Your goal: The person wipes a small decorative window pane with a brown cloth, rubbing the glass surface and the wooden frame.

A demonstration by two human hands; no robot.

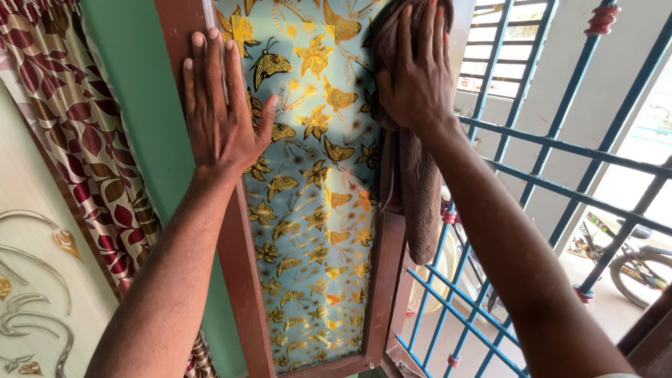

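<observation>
Brown-framed window shutter [241, 280]; brown cloth [420, 189] against it.

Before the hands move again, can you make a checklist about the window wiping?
1. Left hand flat on the brown wooden window frame, steadying it: ok.
2. Right hand pressing the brown cloth against the shutter's right edge: ok.
3. Cloth held firmly: ok, though a long end hangs loose below the hand.
4. Blue glass pane with golden butterflies free of cracks: ok where visible; the top is out of view.
5. Pane clean: cannot tell, the pattern hides any dust.
6. Blue metal grille clear of the right arm: ok.
</observation>
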